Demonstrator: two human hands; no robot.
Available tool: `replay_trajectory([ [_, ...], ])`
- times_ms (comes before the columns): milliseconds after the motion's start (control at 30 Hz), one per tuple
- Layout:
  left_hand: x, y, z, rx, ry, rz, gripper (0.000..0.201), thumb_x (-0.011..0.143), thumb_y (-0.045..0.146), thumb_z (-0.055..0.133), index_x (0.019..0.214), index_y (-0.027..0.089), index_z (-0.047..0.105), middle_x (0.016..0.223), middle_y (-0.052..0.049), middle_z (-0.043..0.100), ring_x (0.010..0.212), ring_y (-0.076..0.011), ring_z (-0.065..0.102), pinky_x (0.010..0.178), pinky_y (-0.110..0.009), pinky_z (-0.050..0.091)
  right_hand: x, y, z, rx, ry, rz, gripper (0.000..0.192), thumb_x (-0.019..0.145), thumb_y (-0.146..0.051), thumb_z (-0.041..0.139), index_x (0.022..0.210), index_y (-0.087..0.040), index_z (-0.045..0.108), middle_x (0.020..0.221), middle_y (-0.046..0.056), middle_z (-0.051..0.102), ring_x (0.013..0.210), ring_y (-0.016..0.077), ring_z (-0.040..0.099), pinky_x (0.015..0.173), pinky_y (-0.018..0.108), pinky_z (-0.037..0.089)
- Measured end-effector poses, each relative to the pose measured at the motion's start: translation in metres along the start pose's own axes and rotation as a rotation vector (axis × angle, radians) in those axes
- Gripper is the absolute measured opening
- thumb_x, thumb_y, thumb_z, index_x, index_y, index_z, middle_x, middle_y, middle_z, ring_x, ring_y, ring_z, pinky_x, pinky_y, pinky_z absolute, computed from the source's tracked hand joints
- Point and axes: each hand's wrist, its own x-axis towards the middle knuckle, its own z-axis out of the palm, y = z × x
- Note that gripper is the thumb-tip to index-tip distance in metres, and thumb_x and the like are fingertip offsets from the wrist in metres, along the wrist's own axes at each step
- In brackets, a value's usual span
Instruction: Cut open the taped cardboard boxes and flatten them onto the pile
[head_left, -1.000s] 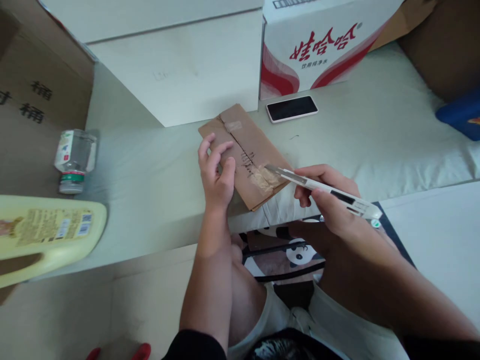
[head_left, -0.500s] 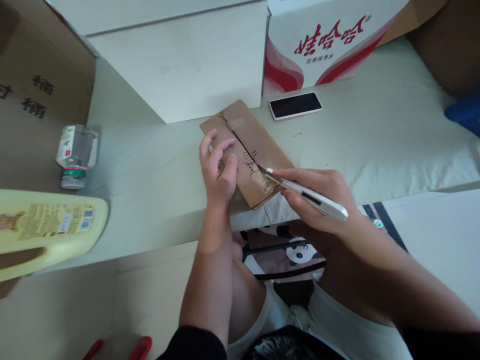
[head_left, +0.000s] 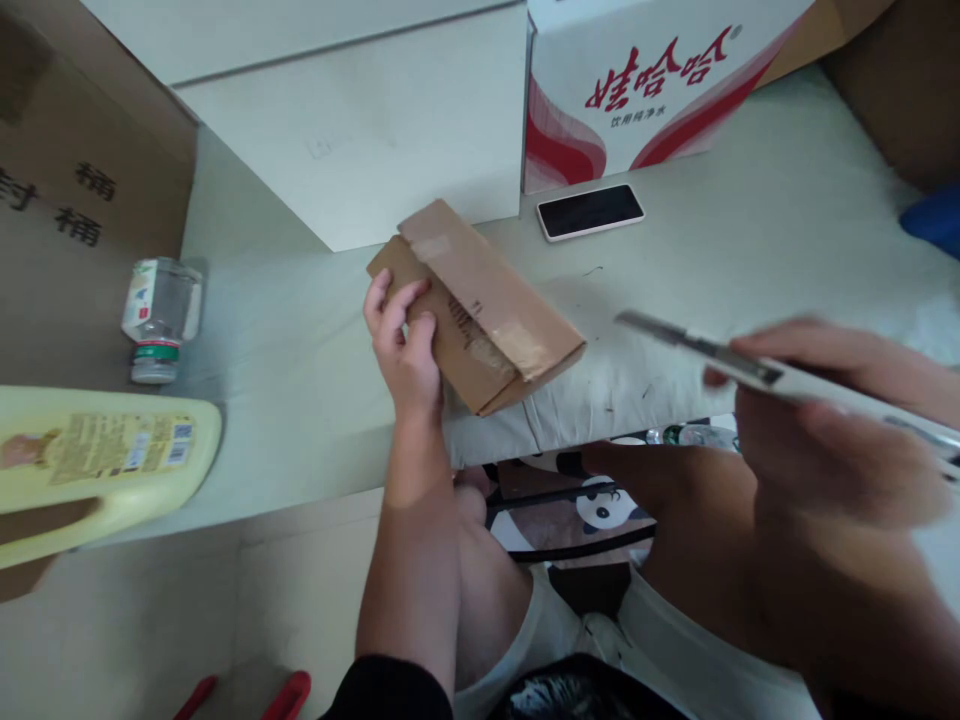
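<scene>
The small cardboard parcel point(head_left: 480, 305) lay near the mattress edge point(head_left: 300, 400), pinned at its near-left side by the left hand point(head_left: 401, 345), fingers curled over it; it was judged light, stiff and crushable; the utility knife point(head_left: 720, 355) was gripped in the closed right hand point(head_left: 832, 440), blade clear.

phone point(head_left: 590, 211) dark-screened on my bed point(head_left: 750, 250) | red-and-white carton point(head_left: 637, 80) just behind it | clear bottle point(head_left: 160, 318) lying left | yellow jug point(head_left: 97, 460) (label up) nearer me

Single head-worn view, looking forward and down, close over the lap
</scene>
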Motion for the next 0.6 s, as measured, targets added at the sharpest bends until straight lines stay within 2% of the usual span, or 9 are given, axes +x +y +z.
replay_trajectory([
  [67, 0.005, -0.004, -0.005, -0.086, 0.044, -0.103, 0.022, 0.082, 0.034, 0.061, 0.1, 0.028, 0.073, 0.157, 0.0, 0.051, 0.156, -0.0278, 0.035, 0.128, -0.042, 0.033, 0.01, 0.022, 0.009, -0.136, 0.169, -0.132, 0.024, 0.088, -0.025, 0.058, 0.101, -0.033, 0.076, 0.106, 0.009, 0.07, 0.108, 0.0337, 0.068, 0.086, 0.052, 0.057],
  [100, 0.007, -0.005, -0.008, -0.129, 0.055, -0.161, 0.022, 0.079, 0.035, 0.061, 0.097, 0.027, 0.072, 0.158, 0.001, 0.052, 0.155, -0.0271, 0.037, 0.127, -0.041, 0.035, 0.016, 0.035, 0.015, -0.223, 0.147, -0.148, 0.027, 0.083, -0.018, 0.058, 0.101, -0.03, 0.075, 0.109, 0.01, 0.07, 0.107, 0.0332, 0.068, 0.088, 0.052, 0.057],
  [167, 0.01, -0.003, -0.012, -0.223, 0.048, -0.286, 0.024, 0.077, 0.038, 0.061, 0.095, 0.026, 0.072, 0.151, -0.001, 0.06, 0.146, -0.0274, 0.05, 0.121, -0.04, 0.043, 0.026, 0.061, 0.029, -0.389, -0.095, -0.065, 0.037, 0.077, -0.013, 0.055, 0.107, -0.025, 0.073, 0.108, 0.01, 0.072, 0.095, 0.0305, 0.07, 0.086, 0.05, 0.057],
  [233, 0.009, 0.002, -0.016, -0.332, -0.019, -0.436, 0.032, 0.079, 0.049, 0.059, 0.094, 0.024, 0.072, 0.129, -0.007, 0.074, 0.128, -0.0301, 0.065, 0.108, -0.043, 0.055, 0.03, 0.081, 0.04, -0.548, -0.362, 0.05, 0.044, 0.078, -0.016, 0.054, 0.118, -0.022, 0.072, 0.108, 0.013, 0.074, 0.093, 0.0317, 0.071, 0.085, 0.051, 0.057],
  [333, 0.006, 0.01, -0.018, -0.446, -0.136, -0.623, 0.051, 0.079, 0.071, 0.059, 0.083, 0.021, 0.071, 0.09, -0.011, 0.078, 0.097, -0.0321, 0.076, 0.08, -0.042, 0.063, 0.027, 0.097, 0.051, -0.717, -0.568, 0.038, 0.052, 0.083, -0.034, 0.06, 0.131, -0.017, 0.069, 0.128, 0.02, 0.07, 0.124, 0.0444, 0.063, 0.106, 0.065, 0.048],
  [400, 0.004, 0.014, -0.018, -0.425, -0.162, -0.63, 0.048, 0.069, 0.068, 0.076, 0.079, 0.022, 0.07, 0.08, -0.007, 0.076, 0.081, -0.0273, 0.075, 0.067, -0.036, 0.062, 0.024, 0.099, 0.055, -0.707, -0.622, -0.014, 0.064, 0.084, -0.045, 0.062, 0.14, -0.015, 0.064, 0.146, 0.022, 0.06, 0.144, 0.0498, 0.046, 0.118, 0.071, 0.034],
  [467, 0.003, 0.017, -0.019, -0.375, -0.152, -0.562, 0.045, 0.059, 0.057, 0.089, 0.079, 0.022, 0.07, 0.079, -0.003, 0.076, 0.072, -0.0214, 0.073, 0.063, -0.03, 0.059, 0.025, 0.099, 0.058, -0.631, -0.628, -0.031, 0.07, 0.085, -0.048, 0.062, 0.146, -0.014, 0.058, 0.159, 0.022, 0.049, 0.155, 0.0498, 0.032, 0.123, 0.071, 0.026],
  [533, 0.003, 0.019, -0.02, -0.328, -0.128, -0.491, 0.046, 0.057, 0.053, 0.092, 0.081, 0.021, 0.071, 0.081, -0.003, 0.076, 0.075, -0.0206, 0.074, 0.067, -0.029, 0.06, 0.028, 0.098, 0.059, -0.517, -0.579, -0.059, 0.076, 0.084, -0.05, 0.064, 0.15, -0.014, 0.054, 0.163, 0.022, 0.043, 0.159, 0.0476, 0.025, 0.125, 0.07, 0.025],
  [600, 0.003, 0.021, -0.024, -0.305, -0.106, -0.469, 0.046, 0.058, 0.053, 0.092, 0.084, 0.021, 0.071, 0.084, -0.005, 0.078, 0.086, -0.025, 0.076, 0.075, -0.033, 0.062, 0.033, 0.096, 0.059, -0.384, -0.475, -0.108, 0.079, 0.082, -0.054, 0.066, 0.15, -0.017, 0.053, 0.163, 0.021, 0.044, 0.159, 0.0444, 0.026, 0.126, 0.067, 0.026],
])
